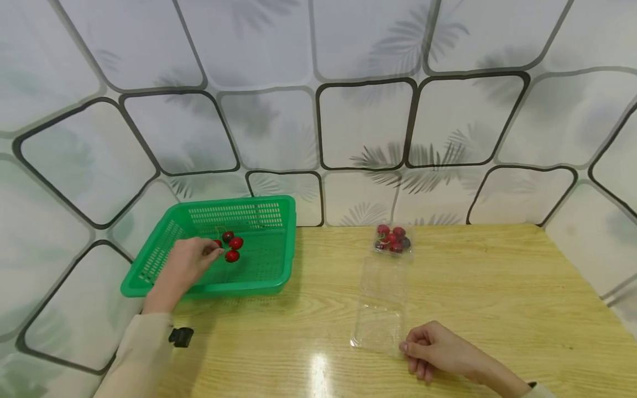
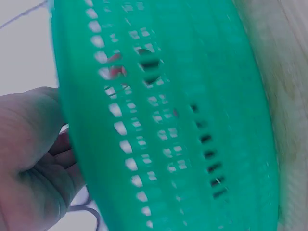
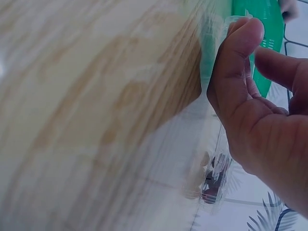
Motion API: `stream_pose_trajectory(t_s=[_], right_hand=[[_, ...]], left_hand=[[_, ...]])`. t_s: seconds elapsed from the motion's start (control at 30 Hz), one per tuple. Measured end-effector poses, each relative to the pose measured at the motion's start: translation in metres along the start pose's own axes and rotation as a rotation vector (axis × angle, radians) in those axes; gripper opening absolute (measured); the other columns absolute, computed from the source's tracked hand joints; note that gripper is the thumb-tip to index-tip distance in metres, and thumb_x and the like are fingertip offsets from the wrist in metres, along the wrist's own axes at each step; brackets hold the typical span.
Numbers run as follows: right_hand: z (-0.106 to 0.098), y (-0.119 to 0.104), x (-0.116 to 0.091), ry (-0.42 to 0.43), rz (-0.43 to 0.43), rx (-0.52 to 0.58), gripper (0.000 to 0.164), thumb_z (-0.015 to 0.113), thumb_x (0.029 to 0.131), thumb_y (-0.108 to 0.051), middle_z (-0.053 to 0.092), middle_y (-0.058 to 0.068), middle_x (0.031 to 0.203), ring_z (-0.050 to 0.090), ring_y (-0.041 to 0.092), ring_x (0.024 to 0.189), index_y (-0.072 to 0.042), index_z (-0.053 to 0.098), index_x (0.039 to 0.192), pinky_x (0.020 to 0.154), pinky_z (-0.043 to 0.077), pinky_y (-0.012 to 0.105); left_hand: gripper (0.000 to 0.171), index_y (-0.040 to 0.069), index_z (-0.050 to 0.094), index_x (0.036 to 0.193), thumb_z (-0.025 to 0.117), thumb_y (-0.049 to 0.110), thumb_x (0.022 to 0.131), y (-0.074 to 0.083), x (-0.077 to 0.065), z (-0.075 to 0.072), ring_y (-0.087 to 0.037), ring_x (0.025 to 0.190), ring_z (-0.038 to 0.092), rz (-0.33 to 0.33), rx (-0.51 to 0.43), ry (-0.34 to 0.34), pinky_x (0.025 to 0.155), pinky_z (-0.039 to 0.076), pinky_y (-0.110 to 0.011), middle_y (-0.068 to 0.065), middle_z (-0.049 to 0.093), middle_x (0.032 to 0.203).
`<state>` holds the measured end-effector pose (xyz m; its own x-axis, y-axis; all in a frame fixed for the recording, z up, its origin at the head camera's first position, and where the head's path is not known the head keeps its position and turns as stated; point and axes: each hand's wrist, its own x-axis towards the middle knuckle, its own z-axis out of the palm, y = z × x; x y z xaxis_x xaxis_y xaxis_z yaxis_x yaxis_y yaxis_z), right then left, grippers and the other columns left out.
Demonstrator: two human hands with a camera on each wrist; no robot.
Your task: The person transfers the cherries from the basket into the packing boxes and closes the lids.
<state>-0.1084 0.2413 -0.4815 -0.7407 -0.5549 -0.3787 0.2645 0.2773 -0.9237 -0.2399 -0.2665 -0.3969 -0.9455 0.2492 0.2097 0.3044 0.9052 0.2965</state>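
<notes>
My left hand (image 1: 191, 260) reaches over the near left side of a green basket (image 1: 278, 284), fingertips bunched right beside several red cherries (image 1: 232, 256). In the left wrist view the basket wall (image 2: 183, 72) hides most of those fingers, and I cannot tell whether they pinch a cherry. At the front, my right hand (image 1: 438, 351) holds the near right corner of a clear plastic clamshell box (image 1: 378, 326) between thumb and curled forefinger. Its transparent panels stretch away from me, and dark and bright red cherries (image 1: 392, 239) with green stems lie at the far end.
The wooden table (image 1: 497, 309) carries the basket on the left and the clear box right of centre. A patterned wall covering (image 1: 368, 127) rises directly behind the table and along both sides. A black device strap (image 1: 181, 336) sits at the left wrist.
</notes>
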Motion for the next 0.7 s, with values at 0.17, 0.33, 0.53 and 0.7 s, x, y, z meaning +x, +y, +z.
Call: stream_pose_trajectory(t_s=[0.17,0.33,0.53,0.7], right_hand=[[0.0,0.0,0.0,0.003,-0.006,-0.004,0.033,0.06,0.104,-0.027,0.069,0.002,0.077,0.063,0.007,0.063,0.004,0.065,0.094,0.054,0.054,0.018],[0.001,0.001,0.001,0.011,-0.005,-0.003,0.033,0.059,0.105,-0.027,0.068,0.002,0.076,0.062,0.006,0.062,0.003,0.063,0.092,0.054,0.053,0.017],[0.003,0.001,0.003,0.036,-0.003,-0.007,0.034,0.058,0.105,-0.029,0.067,0.001,0.075,0.061,0.007,0.061,0.002,0.063,0.092,0.053,0.053,0.018],[0.005,0.001,0.004,0.047,-0.011,-0.017,0.035,0.057,0.106,-0.029,0.066,0.001,0.074,0.06,0.007,0.061,0.002,0.063,0.091,0.052,0.052,0.018]], left_hand=[[0.016,0.001,0.076,0.104,0.067,0.012,0.098,0.022,-0.007,-0.001,-0.026,0.081,0.072,0.009,-0.061,0.019,0.069,0.059,-0.043,-0.014,0.077,0.093],[0.013,0.005,0.076,0.102,0.068,0.014,0.099,0.039,-0.013,0.0,-0.023,0.081,0.072,0.025,-0.119,0.064,0.07,0.06,-0.041,-0.008,0.077,0.091],[0.007,0.007,0.076,0.098,0.07,0.012,0.096,0.046,-0.016,0.004,-0.018,0.077,0.071,0.086,-0.135,0.16,0.069,0.06,-0.037,-0.005,0.076,0.088],[0.005,0.009,0.076,0.096,0.072,0.007,0.093,0.054,-0.019,0.003,-0.014,0.075,0.07,0.133,-0.143,0.236,0.068,0.059,-0.031,-0.002,0.075,0.086]])
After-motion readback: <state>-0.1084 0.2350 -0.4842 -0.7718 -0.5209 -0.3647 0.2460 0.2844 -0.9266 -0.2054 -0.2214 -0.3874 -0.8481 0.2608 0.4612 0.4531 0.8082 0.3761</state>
